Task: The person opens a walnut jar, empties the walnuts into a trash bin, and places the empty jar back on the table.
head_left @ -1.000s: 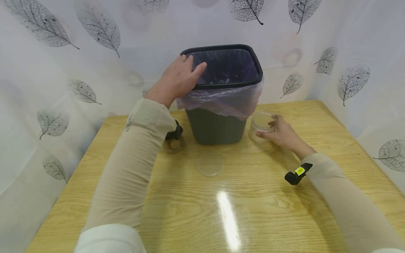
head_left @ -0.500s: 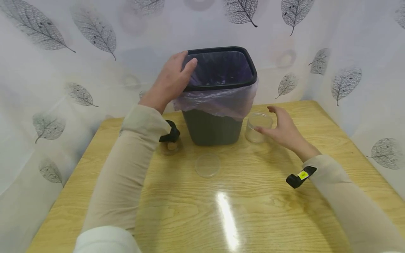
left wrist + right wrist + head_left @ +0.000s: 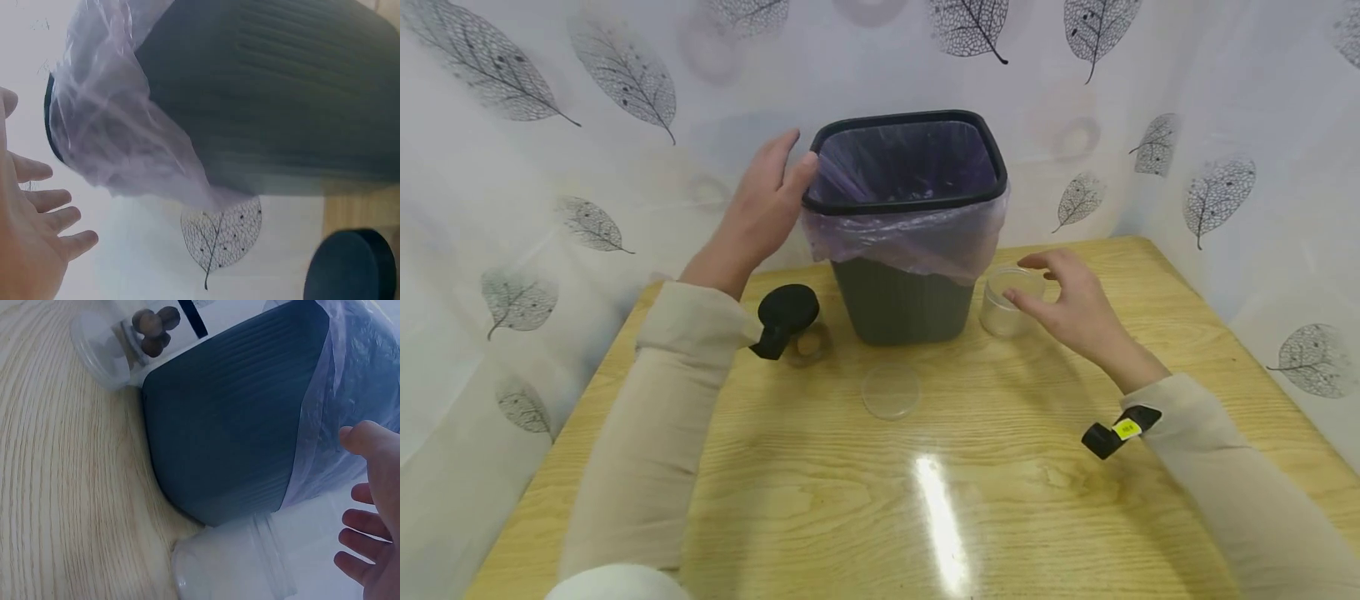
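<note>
A dark grey trash bin with a black rim stands upright, its purple plastic liner folded over the outside. My left hand is at the bin's left side, with the thumb overlapping the rim in the head view. Spread fingers of that hand show apart from the liner in the left wrist view. To the bin's right stands a clear round jar. Beside the jar hovers my right hand, thumb and fingers apart; the right wrist view shows nothing in this hand.
A clear round lid lies flat on the wooden table before the bin. Several brown balls sit beyond the bin in the right wrist view. A leaf-print curtain hangs close behind.
My left hand has drawn off the bin's rim and moved left. The right hand has let go of the jar and spread its fingers. The head view has shifted slightly.
</note>
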Motion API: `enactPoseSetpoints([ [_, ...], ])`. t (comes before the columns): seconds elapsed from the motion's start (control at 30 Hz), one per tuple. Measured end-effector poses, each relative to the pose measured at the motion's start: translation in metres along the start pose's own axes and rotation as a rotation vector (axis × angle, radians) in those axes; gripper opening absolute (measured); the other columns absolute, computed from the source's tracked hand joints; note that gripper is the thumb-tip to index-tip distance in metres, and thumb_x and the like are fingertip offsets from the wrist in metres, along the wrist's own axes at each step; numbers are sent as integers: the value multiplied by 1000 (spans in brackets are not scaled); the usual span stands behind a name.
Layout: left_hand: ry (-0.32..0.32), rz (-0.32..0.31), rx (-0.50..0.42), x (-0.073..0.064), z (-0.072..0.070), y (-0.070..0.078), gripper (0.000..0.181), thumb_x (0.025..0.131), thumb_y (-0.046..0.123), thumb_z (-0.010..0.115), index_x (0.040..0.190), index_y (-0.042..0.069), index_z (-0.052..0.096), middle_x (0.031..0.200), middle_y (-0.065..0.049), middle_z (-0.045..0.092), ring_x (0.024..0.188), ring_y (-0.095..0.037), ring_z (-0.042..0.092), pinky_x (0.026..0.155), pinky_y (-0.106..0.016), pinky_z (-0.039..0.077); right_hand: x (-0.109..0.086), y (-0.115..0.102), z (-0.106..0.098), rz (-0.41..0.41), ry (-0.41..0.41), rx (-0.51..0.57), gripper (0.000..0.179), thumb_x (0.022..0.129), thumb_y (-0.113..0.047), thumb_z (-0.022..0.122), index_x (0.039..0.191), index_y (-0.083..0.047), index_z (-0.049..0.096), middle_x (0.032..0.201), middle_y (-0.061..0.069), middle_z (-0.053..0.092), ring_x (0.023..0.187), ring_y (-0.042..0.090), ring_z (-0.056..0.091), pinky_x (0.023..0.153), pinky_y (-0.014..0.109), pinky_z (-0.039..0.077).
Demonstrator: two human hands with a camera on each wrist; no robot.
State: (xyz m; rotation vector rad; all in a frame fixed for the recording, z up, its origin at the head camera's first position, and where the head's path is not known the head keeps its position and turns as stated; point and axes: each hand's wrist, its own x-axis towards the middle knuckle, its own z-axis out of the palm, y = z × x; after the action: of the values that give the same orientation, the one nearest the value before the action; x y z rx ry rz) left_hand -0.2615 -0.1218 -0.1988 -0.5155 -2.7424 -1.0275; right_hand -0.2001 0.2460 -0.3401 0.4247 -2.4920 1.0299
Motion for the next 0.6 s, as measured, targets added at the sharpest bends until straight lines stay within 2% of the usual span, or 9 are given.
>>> enactPoseSetpoints([
  [0.2, 18, 18, -28, -16, -4, -21, 66, 104, 51, 27, 160, 18, 17, 167, -2, 14, 155, -20, 9, 127, -43, 9, -1, -12, 5, -40, -22, 46, 37, 88, -19, 75, 117, 2, 65, 117, 17, 64, 112, 28, 58, 94, 48, 51],
  [0.3, 26, 9, -66, -25, -4, -31, 67, 104, 52, 28, 160, 17, 17, 167, -4, 14, 155, -22, 11, 126, -47, 13, -1, -17, 9, -61, -41, 56, 35, 88, -19, 75, 116, 0, 65, 116, 16, 65, 110, 27, 59, 94, 48, 51],
  [0.47, 36, 6, -112, -40, 0, -48, 66, 105, 50, 28, 160, 16, 17, 166, -7, 16, 154, -27, 15, 125, -52, 12, -3, -22, 18, -123, -60, 69, 30, 86, -15, 76, 112, -2, 67, 111, 14, 67, 106, 25, 60, 90, 47, 52],
  [0.6, 36, -21, -141, -51, 7, -61, 67, 104, 52, 27, 160, 15, 19, 166, -10, 18, 153, -30, 16, 125, -54, 13, -7, -26, 30, -168, -74, 88, 27, 84, -13, 77, 107, 0, 69, 107, 12, 68, 101, 24, 61, 85, 46, 56],
])
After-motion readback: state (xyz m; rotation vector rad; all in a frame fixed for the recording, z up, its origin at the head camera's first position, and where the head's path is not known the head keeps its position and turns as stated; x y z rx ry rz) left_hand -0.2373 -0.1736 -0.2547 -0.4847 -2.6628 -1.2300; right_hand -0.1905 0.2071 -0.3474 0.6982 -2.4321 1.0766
